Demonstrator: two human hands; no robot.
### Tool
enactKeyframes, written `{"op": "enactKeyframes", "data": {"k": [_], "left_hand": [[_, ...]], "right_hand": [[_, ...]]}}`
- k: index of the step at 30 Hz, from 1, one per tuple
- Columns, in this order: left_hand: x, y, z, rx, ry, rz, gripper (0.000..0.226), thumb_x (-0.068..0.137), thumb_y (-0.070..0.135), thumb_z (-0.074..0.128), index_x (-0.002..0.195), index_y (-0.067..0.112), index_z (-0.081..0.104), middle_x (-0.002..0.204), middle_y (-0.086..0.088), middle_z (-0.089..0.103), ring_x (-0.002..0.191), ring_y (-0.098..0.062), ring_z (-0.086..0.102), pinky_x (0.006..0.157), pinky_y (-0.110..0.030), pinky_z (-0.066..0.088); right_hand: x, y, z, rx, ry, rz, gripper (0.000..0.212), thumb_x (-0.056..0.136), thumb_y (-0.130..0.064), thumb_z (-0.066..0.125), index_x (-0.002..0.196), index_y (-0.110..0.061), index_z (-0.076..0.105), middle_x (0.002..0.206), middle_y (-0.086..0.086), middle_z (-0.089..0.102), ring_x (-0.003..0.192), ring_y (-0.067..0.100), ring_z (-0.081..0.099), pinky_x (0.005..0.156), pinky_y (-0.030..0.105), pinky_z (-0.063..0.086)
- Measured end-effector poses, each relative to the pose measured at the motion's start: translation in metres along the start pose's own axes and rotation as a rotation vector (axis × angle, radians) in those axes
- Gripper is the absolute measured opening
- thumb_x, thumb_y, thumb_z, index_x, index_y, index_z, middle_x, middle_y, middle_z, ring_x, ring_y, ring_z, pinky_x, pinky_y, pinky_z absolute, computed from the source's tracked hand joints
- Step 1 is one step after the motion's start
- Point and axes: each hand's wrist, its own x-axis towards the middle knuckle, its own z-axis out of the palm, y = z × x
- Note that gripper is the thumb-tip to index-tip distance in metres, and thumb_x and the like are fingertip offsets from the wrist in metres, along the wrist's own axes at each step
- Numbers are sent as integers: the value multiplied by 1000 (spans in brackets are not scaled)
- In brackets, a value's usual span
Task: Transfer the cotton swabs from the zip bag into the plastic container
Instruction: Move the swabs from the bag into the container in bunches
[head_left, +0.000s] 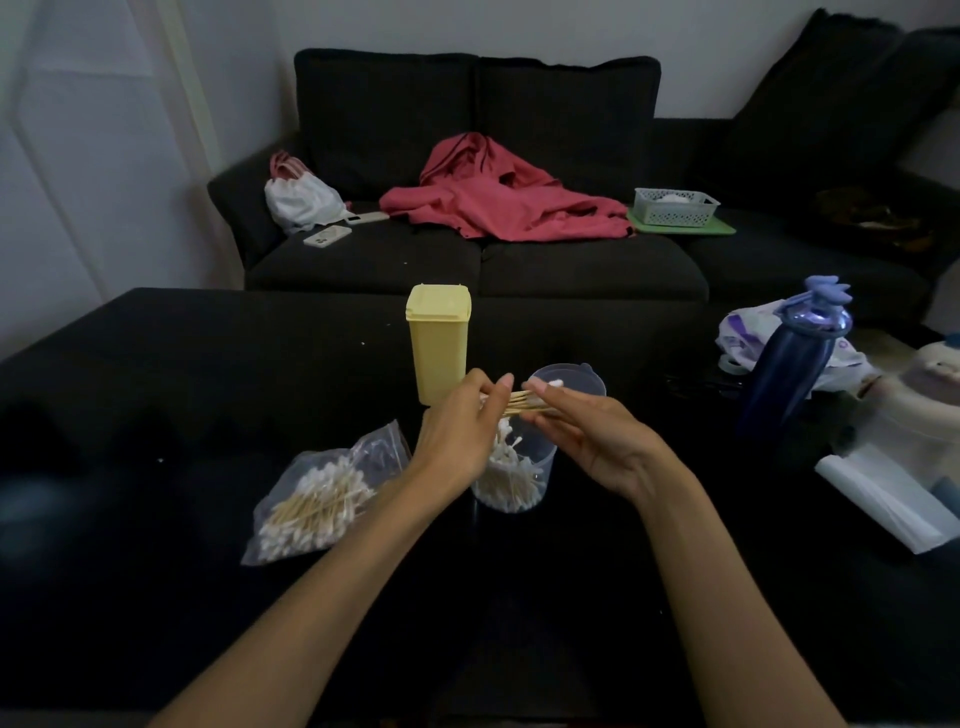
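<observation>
Your left hand and right hand pinch a cotton swab bundle above the clear plastic container; yellow flip-top box stands just behind, zip bag left

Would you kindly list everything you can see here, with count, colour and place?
zip bag: one, clear, table left, holding swabs
plastic container: one, clear, table centre, partly filled
bundle of swabs: one, tan sticks, above the container
yellow box: one, behind the container
lid: one, clear, behind the container
bottle: one, dark blue, table right
sofa: one, black, behind the table
red garment: one, on the sofa
basket: one, white, sofa right
left hand: pinching the bundle
right hand: pinching the bundle
</observation>
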Motion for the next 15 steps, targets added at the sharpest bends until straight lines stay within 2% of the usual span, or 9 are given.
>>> {"op": "enactKeyframes", "data": {"k": [4,8,11,13,15], "left_hand": [[-3,3,3,-36,52,92,30,101,39,34,98,13,50,84,1,60,78,-13,60,63,-23,46],[-4,1,5,-25,-6,118,30,101,38,31,101,14,48,86,-1,60,77,-14,60,67,-30,49],[-1,-4,7,32,-86,80,34,100,43,31,104,18,52,90,4,60,81,-11,60,72,-30,49],[2,-9,6,30,-68,59,36,98,49,34,107,21,56,99,4,62,88,-11,60,79,-34,51],[2,-18,2,39,-40,61,43,93,55,38,118,25,55,116,8,58,105,-9,54,88,-34,49]], "right_hand": [[-1,-1,-1,34,26,14,9,83,-14,66,85,-6,69,73,7,74,69,13,71,59,15,56],[1,-3,-6,-54,28,-10,10,84,-5,64,91,-1,69,75,10,73,64,12,71,56,13,55],[3,-4,-11,-233,62,-49,13,81,-5,67,93,-1,69,80,9,73,66,11,71,62,15,57],[4,-8,-18,-333,97,-77,11,80,-8,68,90,-5,70,89,10,73,73,11,71,69,18,58],[4,-16,-28,-434,142,-144,11,81,-11,68,91,-8,71,93,11,73,78,12,71,73,21,57]]}}
